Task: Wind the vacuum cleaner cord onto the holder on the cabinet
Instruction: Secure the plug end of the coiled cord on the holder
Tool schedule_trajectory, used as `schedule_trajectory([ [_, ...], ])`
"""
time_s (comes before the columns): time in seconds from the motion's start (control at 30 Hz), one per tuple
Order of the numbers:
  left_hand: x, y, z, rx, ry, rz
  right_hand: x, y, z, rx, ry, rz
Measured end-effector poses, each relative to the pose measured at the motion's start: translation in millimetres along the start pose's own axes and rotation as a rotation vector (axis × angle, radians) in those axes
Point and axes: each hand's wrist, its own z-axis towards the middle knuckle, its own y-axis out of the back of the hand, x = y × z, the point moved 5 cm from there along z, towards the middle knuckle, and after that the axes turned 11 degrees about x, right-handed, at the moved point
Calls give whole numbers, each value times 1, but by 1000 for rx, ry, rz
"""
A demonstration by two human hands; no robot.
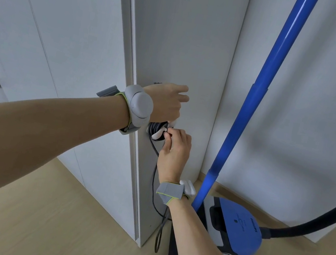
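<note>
Nearest to us, our left forearm crosses the view, a grey sensor band (138, 105) at the wrist, and our left hand (167, 102) reaches up against the side panel of the grey cabinet (178, 39). Its fingers curl over the upper part of the white cord holder (159, 134), apparently steadying the wound loops, though whether they pinch the cord we cannot tell. Just below it, our right hand (175, 151) pinches the black vacuum cleaner cord (154, 176) between thumb and fingertips, right at the holder, the other fingers loosely curled.

Several turns already sit on the holder. From there the cord drops down the panel, swings toward the blue canister vacuum cleaner (236, 231) on the wooden floor (36, 205), and a slack loop hangs near the cabinet's bottom corner. The blue wand (255, 97) leans upright beside the wall.

We judge the cord light, flexible and a little springy, so loops will want to uncoil unless held taut. Its smooth jacket may slip through a loose pinch. Best to take hold close to the holder, feeding short lengths under light tension, with the other hand pressing the finished turns so that they stay seated.
</note>
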Motion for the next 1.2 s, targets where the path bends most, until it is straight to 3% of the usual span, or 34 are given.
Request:
schedule_trajectory([
  [0.17,-2,-7,4,-54,-8,39,-9,1,5,88,-59,6],
  [0.33,-2,-10,6,-131,-34,-90,-16,6,14,269,-139,274],
  [0.47,-2,-3,6,-163,-10,-139,-13,8,18,354,-165,324],
  [0.73,-6,-8,1,-150,-2,-186,-6,7,9,225,-166,258],
  [0.9,-4,-8,-2,-141,22,-177,-12,7,6,200,-327,465],
  [1.2,-13,-10,-1,-108,83,143,-14,4,11,199,-261,387],
])
